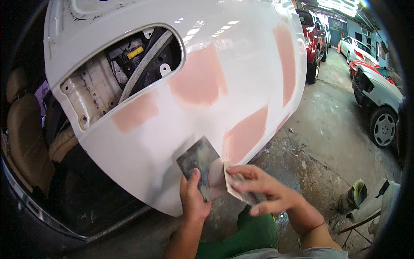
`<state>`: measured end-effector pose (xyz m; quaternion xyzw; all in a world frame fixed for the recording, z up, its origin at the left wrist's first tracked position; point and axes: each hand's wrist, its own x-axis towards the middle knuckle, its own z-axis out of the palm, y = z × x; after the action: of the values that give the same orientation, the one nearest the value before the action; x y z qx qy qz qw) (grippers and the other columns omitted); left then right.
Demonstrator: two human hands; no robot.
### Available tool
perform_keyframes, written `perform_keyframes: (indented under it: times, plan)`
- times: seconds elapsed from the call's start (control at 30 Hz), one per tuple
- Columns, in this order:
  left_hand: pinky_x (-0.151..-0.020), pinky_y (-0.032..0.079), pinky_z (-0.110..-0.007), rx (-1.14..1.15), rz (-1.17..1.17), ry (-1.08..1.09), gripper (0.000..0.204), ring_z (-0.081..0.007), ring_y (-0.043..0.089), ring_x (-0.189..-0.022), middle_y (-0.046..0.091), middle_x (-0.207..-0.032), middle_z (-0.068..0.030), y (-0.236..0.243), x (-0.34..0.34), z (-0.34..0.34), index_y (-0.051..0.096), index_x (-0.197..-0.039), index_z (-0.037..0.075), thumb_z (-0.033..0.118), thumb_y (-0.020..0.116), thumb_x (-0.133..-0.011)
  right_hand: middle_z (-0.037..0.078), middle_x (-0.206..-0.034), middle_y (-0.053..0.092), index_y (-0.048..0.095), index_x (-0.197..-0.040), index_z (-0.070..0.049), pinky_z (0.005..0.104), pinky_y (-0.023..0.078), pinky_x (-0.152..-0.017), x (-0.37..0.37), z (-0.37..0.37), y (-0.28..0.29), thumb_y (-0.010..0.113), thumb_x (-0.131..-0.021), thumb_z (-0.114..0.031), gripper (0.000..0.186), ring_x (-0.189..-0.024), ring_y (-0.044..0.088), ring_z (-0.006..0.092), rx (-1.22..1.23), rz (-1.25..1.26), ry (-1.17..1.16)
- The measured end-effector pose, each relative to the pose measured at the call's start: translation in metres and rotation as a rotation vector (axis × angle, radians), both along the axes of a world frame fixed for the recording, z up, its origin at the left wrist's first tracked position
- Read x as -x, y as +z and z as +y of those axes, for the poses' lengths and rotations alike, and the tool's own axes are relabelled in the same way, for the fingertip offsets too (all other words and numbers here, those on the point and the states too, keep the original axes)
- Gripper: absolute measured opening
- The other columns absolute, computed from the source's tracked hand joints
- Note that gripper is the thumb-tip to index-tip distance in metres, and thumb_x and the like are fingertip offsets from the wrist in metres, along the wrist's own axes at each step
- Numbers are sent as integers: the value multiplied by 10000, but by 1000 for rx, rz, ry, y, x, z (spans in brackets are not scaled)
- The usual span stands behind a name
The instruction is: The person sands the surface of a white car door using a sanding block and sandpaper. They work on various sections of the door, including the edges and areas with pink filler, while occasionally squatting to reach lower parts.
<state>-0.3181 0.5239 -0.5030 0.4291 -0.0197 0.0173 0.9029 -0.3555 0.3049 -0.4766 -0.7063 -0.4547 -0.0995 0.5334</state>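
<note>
My left hand grips a dark, smudged flat block, its thumb lying on the face. Just to the right, my right hand has curled fingers on a pale, bent sheet that looks like sandpaper. Both are over the lower edge of a white car body panel. The panel carries several pink filler patches, one of them just above my right hand. An oval opening at the panel's upper left shows metal, a hose and a small yellow part.
A car seat shows in the dark interior at left. At right are a red vehicle, a white sedan and a partly stripped car. A bucket and a stand are on the stained floor.
</note>
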Motion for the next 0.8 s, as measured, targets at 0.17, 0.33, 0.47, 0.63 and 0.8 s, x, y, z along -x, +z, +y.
perform_keyframes:
  times: [0.17,0.33,0.47,0.63,0.8]
  plan:
    - [-979,516,-448,26,-5,41,388,-279,615,-1150,616,-1259,-121,-5,9,-8,508,-1348,35,166,574,-989,227,-1475,426,575,-1423,-147,499,299,-1159,6,-3,-9,738,-838,-277,621,-1389,393,417,213,-41,-211]
    - [-1034,476,-450,84,-125,122,419,-280,598,-1177,606,-1284,-127,2,31,22,500,-1368,27,182,578,-987,176,-1447,477,593,-1377,-141,514,338,-1123,-43,-29,-8,712,-840,-280,567,-1351,435,395,394,-136,-621]
    - [-1034,468,-451,-30,-157,159,483,-288,581,-1197,582,-1308,-125,3,52,38,475,-1393,32,231,591,-969,126,-1394,509,559,-1344,-104,522,381,-1075,-111,-20,61,702,-839,-303,562,-1314,462,364,203,-507,-858]
    - [-1041,451,-458,-56,-79,179,518,-283,558,-1220,570,-1308,-114,-13,67,51,471,-1399,44,286,588,-956,111,-1434,513,574,-1351,-88,498,365,-1117,-170,-7,135,645,-859,-349,561,-1346,458,348,206,-665,-1021]
    - [-1070,427,-470,-15,-50,194,546,-308,531,-1250,540,-1347,-136,-23,70,58,434,-1431,26,237,578,-948,110,-1416,544,601,-1323,-97,493,365,-1123,-185,0,172,624,-861,-354,529,-1351,465,334,289,-679,-1039]
